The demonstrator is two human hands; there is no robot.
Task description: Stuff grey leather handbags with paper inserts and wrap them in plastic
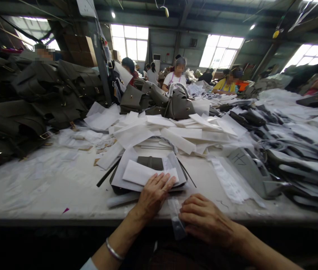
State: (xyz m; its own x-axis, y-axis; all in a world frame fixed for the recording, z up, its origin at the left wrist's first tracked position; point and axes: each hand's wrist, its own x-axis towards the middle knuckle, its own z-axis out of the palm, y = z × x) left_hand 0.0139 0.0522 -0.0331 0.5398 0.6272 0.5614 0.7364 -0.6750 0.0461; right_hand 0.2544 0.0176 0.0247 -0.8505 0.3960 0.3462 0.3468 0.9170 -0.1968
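On the white table [85, 197], near its front edge, lies a dark bag [151, 162] with a folded white sheet [136, 173] on top. The left hand [153, 194] rests flat on the sheet. The right hand [208, 218] curls beside a clear plastic sleeve [176, 217]; I cannot tell whether it grips. Loose white sheets [185, 133] lie behind.
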